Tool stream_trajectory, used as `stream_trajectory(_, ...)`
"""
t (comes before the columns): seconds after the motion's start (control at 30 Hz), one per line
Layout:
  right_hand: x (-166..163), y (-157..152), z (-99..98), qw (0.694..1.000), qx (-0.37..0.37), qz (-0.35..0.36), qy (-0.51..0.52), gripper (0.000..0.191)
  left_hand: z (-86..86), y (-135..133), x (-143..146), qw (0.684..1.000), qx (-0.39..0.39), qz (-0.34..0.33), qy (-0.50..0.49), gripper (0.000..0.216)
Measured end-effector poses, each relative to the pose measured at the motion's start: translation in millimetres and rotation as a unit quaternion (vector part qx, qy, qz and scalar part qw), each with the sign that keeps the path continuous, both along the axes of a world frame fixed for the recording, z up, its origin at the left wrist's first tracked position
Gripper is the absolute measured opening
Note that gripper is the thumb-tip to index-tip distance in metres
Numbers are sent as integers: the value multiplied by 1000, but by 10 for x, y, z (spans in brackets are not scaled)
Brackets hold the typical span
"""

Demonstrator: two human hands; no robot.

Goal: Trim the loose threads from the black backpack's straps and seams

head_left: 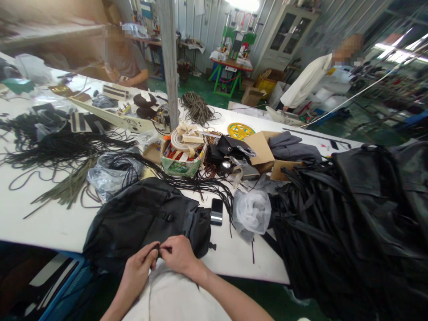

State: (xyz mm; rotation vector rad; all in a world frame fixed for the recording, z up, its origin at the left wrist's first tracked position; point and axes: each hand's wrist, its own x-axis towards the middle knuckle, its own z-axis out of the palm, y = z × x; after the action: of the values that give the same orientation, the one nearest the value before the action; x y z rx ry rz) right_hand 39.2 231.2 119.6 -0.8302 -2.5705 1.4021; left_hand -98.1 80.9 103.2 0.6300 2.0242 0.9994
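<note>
A black backpack [143,214] lies flat on the white table in front of me, a small buckle on its upper side. At its near edge my left hand [140,263] is closed, thumb and fingers pinching a small black piece [157,246]. My right hand [179,255] pinches that same piece from the other side, and the fingertips of both hands almost meet. Whether the piece is a strap end or a buckle part, I cannot tell, since the fingers cover most of it. Another buckle [212,246] hangs off the bag's right end.
A phone [216,211] and a clear plastic bag [252,211] lie right of the backpack. Black bags [334,223] are heaped at the right. Behind are a green box [182,167] of webbing, black cords [67,138] and a cardboard box [262,149]. Two people [310,78] are farther back.
</note>
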Motion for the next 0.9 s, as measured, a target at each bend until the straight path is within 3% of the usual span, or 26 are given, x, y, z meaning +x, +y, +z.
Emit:
stream_trajectory(0.47, -39, -20, -62, 995, -63, -64, 34, 25, -31, -2, 7, 999, -9, 22, -30, 108)
stream_trajectory(0.73, -25, 2, -152, 997, -50, -51, 33, 23, -79, 30, 7, 995, 9, 31, -96, 118)
stream_trajectory(0.9, 7, 20, -227, 996, -40, -54, 55, 21, -60, 52, -62, 961, 23, 144, -233, 135)
